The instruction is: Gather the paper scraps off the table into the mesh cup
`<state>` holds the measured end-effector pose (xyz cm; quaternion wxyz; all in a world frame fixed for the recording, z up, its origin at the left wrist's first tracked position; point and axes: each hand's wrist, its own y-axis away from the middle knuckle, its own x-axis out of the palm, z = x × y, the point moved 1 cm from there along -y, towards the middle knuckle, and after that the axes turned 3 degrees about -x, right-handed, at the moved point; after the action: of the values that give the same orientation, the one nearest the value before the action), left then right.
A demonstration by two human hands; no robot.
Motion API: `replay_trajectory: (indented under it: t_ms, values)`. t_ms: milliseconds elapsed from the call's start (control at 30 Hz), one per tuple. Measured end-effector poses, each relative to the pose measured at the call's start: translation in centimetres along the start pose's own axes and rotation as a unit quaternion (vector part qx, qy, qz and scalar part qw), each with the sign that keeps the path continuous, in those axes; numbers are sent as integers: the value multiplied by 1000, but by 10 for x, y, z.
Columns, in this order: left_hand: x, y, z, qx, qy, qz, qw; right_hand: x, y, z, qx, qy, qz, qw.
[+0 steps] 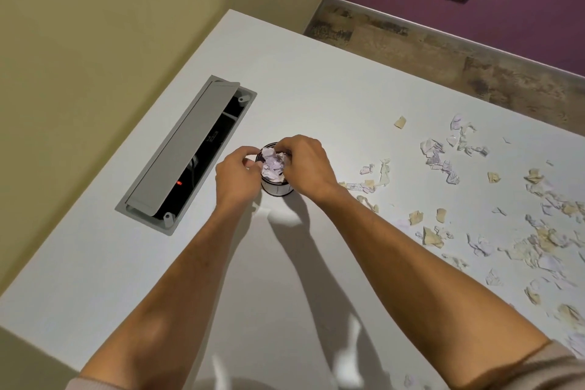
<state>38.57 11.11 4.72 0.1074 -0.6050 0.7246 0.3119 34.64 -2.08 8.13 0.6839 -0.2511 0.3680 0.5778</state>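
Note:
The small dark mesh cup (pixel 276 189) stands on the white table (pixel 316 98), heaped with crumpled white and lilac paper scraps (pixel 273 165). My left hand (pixel 236 176) is at the cup's left rim, fingers curled against the heap. My right hand (pixel 302 166) reaches over the cup's right side, its fingertips curled into the scraps on top. Whether either hand pinches a scrap or only presses on the heap I cannot tell. Several loose scraps (pixel 440 158) lie scattered over the table's right half.
A grey cable box (pixel 186 152) with its lid raised is set into the table left of the cup; a red light glows inside. The table's far edge meets a wooden floor (pixel 443 54) and purple wall. More scraps (pixel 538 244) crowd the right edge.

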Motion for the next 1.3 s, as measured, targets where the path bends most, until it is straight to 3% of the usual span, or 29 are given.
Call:
replay_trajectory:
  t_ms: [600, 800, 1000, 1167, 1300]
  values:
    - [3, 4, 3, 0, 43, 6, 999, 21, -23, 19, -7, 122, 216, 969]
    - [4, 11, 9, 48, -35, -38, 998, 0, -7, 12, -1, 89, 124, 988]
    - [10, 56, 4, 96, -10, -94, 991, -15, 22, -7, -10, -24, 18, 1000]
    - [29, 96, 22, 162, -21, -68, 984, -34, 78, -27, 101, -215, -85, 968]
    - [50, 134, 46, 190, -61, 29, 979, -35, 149, -67, 167, -249, -137, 944]
